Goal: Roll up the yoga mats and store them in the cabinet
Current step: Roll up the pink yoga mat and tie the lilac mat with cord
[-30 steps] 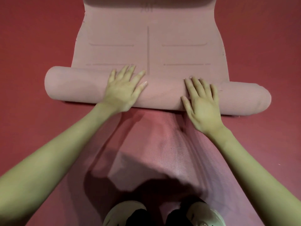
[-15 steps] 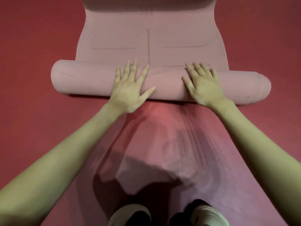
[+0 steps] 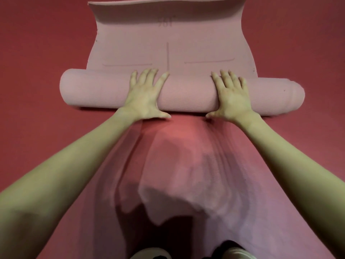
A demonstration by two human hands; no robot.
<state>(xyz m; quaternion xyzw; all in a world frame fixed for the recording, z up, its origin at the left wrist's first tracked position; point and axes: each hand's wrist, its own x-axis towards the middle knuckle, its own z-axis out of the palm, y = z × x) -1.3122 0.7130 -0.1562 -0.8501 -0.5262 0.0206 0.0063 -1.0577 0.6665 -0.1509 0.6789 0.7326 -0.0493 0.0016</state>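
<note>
A pink yoga mat (image 3: 171, 40) lies on the red floor (image 3: 37, 53), with its near part wound into a thick roll (image 3: 186, 94) that stretches crosswise in front of the person. The rest of the mat runs flat away from the roll, and its far edge curls up a little off the floor. Faint lines are printed on the flat part: one line down the middle that meets the roll, a short line across on each side, and a small mark near the far end that is too faint to read. The roll has a fine ribbed surface, and its right end looks rounded, with the layers showing as a ring.

The left hand (image 3: 144, 96) lies flat on top of the roll, left of the middle, fingers straight and spread, reaching over to the far side, the thumb stuck out along the near edge. The right hand (image 3: 232, 97) lies the same way to the right of the middle, fingers straight and close together, thumb pointing inward along the near edge. Neither hand is curled round anything; both press palm down.

Nearer the person, a second, darker pink mat (image 3: 186, 165) lies spread under both arms, rippled and creased. At the bottom edge the tips of two pale shoes (image 3: 151, 255) show.
</note>
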